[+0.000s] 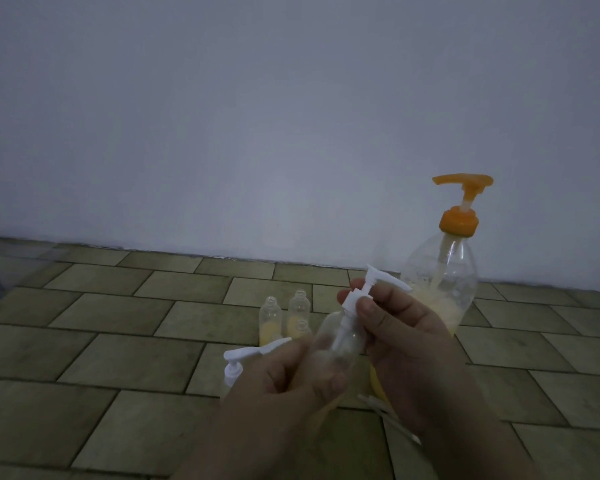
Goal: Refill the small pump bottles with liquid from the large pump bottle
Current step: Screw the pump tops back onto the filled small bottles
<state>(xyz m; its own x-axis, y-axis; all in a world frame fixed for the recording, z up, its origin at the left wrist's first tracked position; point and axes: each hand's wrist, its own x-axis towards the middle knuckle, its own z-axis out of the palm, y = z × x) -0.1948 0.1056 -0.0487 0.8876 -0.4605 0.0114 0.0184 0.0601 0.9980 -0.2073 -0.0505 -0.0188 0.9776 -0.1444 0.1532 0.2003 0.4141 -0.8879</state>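
Here your left hand (291,379) is wrapped around the lower body of a small clear bottle (336,344), fingers closed on it, tilting it so the neck leans up and to the right. Your right hand (406,327) pinches the white pump (371,289) at its collar, thumb on the near side and fingertips behind, clamped on it. The collar sits just off the bottle neck, and the pump's tube (343,332) runs down inside the clear body. Whether the collar threads touch the neck, you cannot tell from this angle. The nozzle points right, past your right fingers.

Just beyond your right hand, touching its outline in the view, stands the big bottle (440,282) with an orange pump head (463,183), upright against the wall (257,116). Yellow liquid lies in its lower part; the upper part is clear.

Beyond your left hand, on the tiled floor (101,341), stand open small bottles (284,317) without pumps, close together, each with some yellow liquid at the bottom. How many there are is hard to tell, since they overlap. Just left of your left fingers a second white pump (246,356) stands on another small bottle that your hand mostly hides. Below your right wrist a thin pale tube (388,414) lies on the tiles, blurred.
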